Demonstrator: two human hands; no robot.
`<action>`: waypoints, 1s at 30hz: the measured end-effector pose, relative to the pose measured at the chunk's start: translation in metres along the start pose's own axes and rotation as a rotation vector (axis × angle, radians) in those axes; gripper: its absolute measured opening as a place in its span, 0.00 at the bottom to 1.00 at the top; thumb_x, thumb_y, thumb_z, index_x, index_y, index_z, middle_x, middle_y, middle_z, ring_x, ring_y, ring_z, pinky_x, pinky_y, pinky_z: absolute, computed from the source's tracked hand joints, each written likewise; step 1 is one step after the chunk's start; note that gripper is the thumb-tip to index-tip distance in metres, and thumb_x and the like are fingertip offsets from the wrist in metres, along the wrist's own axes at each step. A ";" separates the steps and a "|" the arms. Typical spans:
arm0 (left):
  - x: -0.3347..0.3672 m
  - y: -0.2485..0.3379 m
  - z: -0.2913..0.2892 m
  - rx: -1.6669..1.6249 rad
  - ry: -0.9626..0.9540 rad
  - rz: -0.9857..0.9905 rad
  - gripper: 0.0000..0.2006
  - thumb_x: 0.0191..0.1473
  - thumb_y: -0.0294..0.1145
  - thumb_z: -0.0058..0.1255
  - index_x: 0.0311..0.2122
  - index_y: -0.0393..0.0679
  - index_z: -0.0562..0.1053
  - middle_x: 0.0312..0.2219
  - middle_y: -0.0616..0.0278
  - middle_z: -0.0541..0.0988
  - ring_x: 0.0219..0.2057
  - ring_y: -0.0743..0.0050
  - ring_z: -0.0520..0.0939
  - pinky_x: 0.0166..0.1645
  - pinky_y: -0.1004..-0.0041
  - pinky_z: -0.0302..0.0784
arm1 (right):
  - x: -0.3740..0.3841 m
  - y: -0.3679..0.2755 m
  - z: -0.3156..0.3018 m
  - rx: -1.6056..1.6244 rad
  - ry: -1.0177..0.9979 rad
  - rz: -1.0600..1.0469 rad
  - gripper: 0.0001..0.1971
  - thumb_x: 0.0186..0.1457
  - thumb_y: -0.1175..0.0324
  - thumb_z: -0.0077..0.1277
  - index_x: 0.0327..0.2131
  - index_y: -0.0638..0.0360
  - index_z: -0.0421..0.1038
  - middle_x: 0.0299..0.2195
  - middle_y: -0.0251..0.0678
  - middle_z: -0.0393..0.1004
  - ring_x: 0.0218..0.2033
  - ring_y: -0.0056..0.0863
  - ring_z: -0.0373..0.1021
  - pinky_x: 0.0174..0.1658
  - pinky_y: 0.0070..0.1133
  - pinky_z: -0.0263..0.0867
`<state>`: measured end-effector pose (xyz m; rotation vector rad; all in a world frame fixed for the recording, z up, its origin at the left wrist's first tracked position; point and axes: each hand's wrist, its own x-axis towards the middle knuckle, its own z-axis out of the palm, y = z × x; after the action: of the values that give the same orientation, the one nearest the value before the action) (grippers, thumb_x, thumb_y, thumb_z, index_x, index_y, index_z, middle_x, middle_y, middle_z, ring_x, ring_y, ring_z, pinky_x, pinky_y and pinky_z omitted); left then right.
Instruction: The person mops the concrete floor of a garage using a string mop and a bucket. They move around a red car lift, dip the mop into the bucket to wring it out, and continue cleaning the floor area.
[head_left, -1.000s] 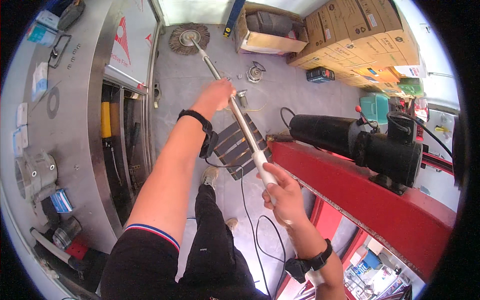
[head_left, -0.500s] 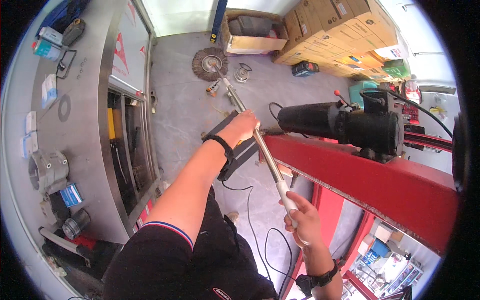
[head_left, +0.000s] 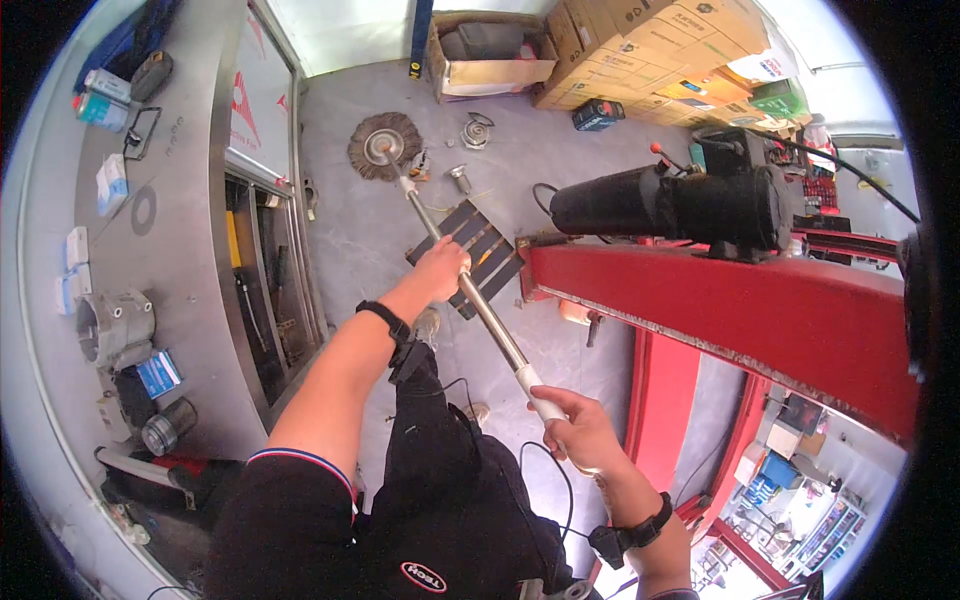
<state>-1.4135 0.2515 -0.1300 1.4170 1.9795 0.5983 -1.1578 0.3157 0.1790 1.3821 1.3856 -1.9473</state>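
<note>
— Pole (head_left: 470, 290), one of them, long and metal: where is it lying?

— It is slanting across the middle of the view, running from a round wire brush head (head_left: 384, 147) on the grey floor (head_left: 340, 230) back toward the person. The brush is sitting flat on the floor at the far end.

— Starting from the left, what is showing?

— One steel bench (head_left: 170, 230) is curving along the left side, carrying several small boxes and one grey metal housing (head_left: 115, 325). One open compartment below it is holding tools.

— And the hands?

— Two hands are gripping the one pole. The left hand (head_left: 440, 268) is wrapping closed around the bare shaft about halfway up, arm stretched out, one black watch on its wrist. The right hand (head_left: 580, 430) is closing around the white grip at the near end, also wearing one black wrist strap.

— What is lying beside the pole?

— One slatted black pedal plate (head_left: 490, 250) is lying under the shaft, just beside the left hand.

— Further right?

— One red lift arm (head_left: 730, 310) is crossing the view, one black cylindrical motor (head_left: 670, 205) sitting on top. Cardboard boxes (head_left: 650, 50) are stacking behind, at the top.
</note>
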 end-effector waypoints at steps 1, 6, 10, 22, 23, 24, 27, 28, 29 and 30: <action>-0.010 0.006 0.003 -0.003 -0.008 -0.009 0.10 0.44 0.21 0.52 0.34 0.46 0.73 0.40 0.54 0.72 0.57 0.43 0.63 0.58 0.54 0.64 | -0.008 0.004 0.000 -0.031 0.012 0.016 0.25 0.47 0.83 0.40 0.52 0.64 0.66 0.32 0.37 0.71 0.18 0.16 0.63 0.18 0.15 0.60; -0.054 0.053 0.017 0.032 -0.085 0.015 0.11 0.41 0.19 0.49 0.32 0.47 0.72 0.39 0.54 0.72 0.54 0.46 0.67 0.59 0.54 0.62 | -0.046 0.036 -0.012 -0.234 0.033 0.011 0.25 0.45 0.80 0.42 0.49 0.57 0.71 0.21 0.29 0.69 0.19 0.16 0.64 0.23 0.18 0.61; -0.092 0.078 0.066 0.001 0.026 -0.045 0.11 0.42 0.21 0.48 0.34 0.47 0.73 0.39 0.51 0.73 0.53 0.44 0.67 0.61 0.57 0.58 | -0.080 0.056 -0.031 -0.259 -0.019 0.051 0.25 0.45 0.80 0.42 0.49 0.55 0.71 0.22 0.30 0.69 0.20 0.18 0.65 0.26 0.19 0.63; -0.163 0.164 0.127 0.201 -0.321 -0.009 0.13 0.44 0.27 0.48 0.39 0.45 0.74 0.39 0.51 0.74 0.48 0.49 0.70 0.56 0.59 0.61 | -0.161 0.153 -0.068 -0.296 0.051 -0.042 0.23 0.46 0.80 0.43 0.48 0.57 0.72 0.20 0.30 0.69 0.20 0.17 0.65 0.26 0.19 0.62; -0.164 0.172 0.136 0.184 -0.335 0.005 0.13 0.43 0.27 0.48 0.39 0.44 0.74 0.39 0.51 0.74 0.48 0.49 0.70 0.56 0.59 0.62 | -0.170 0.153 -0.073 -0.295 0.065 0.000 0.23 0.45 0.79 0.43 0.48 0.58 0.72 0.21 0.33 0.70 0.22 0.19 0.66 0.28 0.20 0.63; -0.165 0.178 0.147 0.168 -0.348 0.019 0.13 0.43 0.27 0.48 0.39 0.44 0.74 0.39 0.51 0.74 0.48 0.49 0.70 0.56 0.60 0.62 | -0.180 0.155 -0.077 -0.293 0.078 0.042 0.23 0.44 0.78 0.43 0.47 0.58 0.72 0.22 0.35 0.71 0.23 0.21 0.67 0.30 0.22 0.65; -0.164 0.192 0.184 0.145 -0.343 0.069 0.13 0.43 0.27 0.49 0.38 0.46 0.74 0.38 0.52 0.74 0.47 0.49 0.70 0.54 0.59 0.63 | -0.204 0.171 -0.086 -0.274 0.184 0.071 0.22 0.44 0.78 0.43 0.46 0.59 0.73 0.22 0.35 0.72 0.22 0.20 0.67 0.30 0.21 0.65; -0.164 0.197 0.194 0.118 -0.326 0.080 0.13 0.43 0.28 0.49 0.38 0.46 0.75 0.38 0.52 0.74 0.47 0.49 0.70 0.54 0.58 0.64 | -0.210 0.178 -0.088 -0.259 0.213 0.064 0.22 0.45 0.78 0.43 0.46 0.59 0.73 0.22 0.35 0.72 0.22 0.20 0.67 0.29 0.21 0.64; -0.164 0.200 0.205 0.089 -0.309 0.090 0.13 0.43 0.28 0.49 0.37 0.47 0.75 0.38 0.52 0.74 0.47 0.49 0.70 0.53 0.57 0.64 | -0.216 0.185 -0.090 -0.246 0.241 0.058 0.21 0.45 0.78 0.44 0.46 0.59 0.74 0.22 0.35 0.72 0.22 0.20 0.66 0.29 0.21 0.64; -0.164 0.201 0.215 0.032 -0.243 0.099 0.12 0.43 0.28 0.50 0.36 0.49 0.75 0.38 0.54 0.74 0.47 0.49 0.70 0.52 0.55 0.65 | -0.220 0.190 -0.092 -0.235 0.269 0.051 0.21 0.45 0.78 0.44 0.45 0.59 0.74 0.22 0.35 0.72 0.21 0.20 0.66 0.29 0.21 0.64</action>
<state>-1.0896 0.1617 -0.1078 1.5366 1.7430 0.4164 -0.8725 0.2623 0.2730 1.5880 1.6212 -1.5505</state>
